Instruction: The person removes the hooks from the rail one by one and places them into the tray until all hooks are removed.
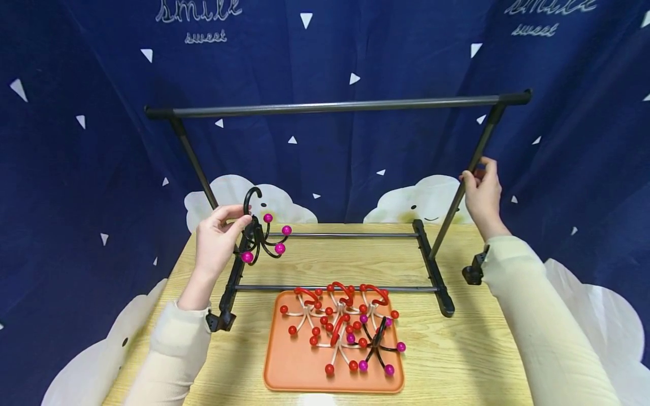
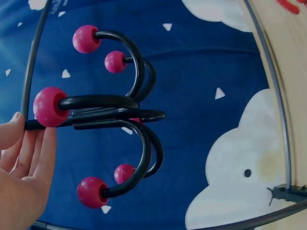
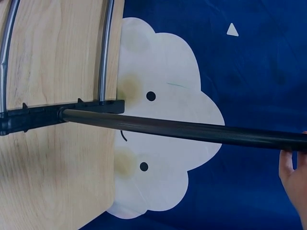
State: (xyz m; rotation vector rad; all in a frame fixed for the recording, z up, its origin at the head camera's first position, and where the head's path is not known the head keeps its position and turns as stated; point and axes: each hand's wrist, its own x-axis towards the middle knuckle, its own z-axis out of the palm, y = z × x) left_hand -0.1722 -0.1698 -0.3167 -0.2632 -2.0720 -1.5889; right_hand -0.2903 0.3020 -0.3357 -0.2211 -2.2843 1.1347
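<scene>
My left hand (image 1: pixel 215 239) pinches a black multi-arm hook hanger (image 1: pixel 258 235) with pink ball tips by the stem just under its curved hook. It is held in the air, hook upward, in front of the rack's left upright (image 1: pixel 195 160). The left wrist view shows the fingers (image 2: pixel 36 158) and thumb at the stem of the hanger (image 2: pixel 144 115), its curved arms spread. My right hand (image 1: pixel 484 194) holds the right upright (image 1: pixel 459 194) of the black clothes rack, well below its top bar (image 1: pixel 335 106). In the right wrist view that hand (image 3: pixel 295 179) is partly cut off.
On the wooden table (image 1: pixel 472 338), an orange tray (image 1: pixel 291 375) sits by the rack's front rail (image 1: pixel 335 288). Several white hangers with red hooks and balls (image 1: pixel 341 304) lie on it, beside another black hanger with pink balls (image 1: pixel 376 341). A blue curtain (image 1: pixel 325 56) hangs behind.
</scene>
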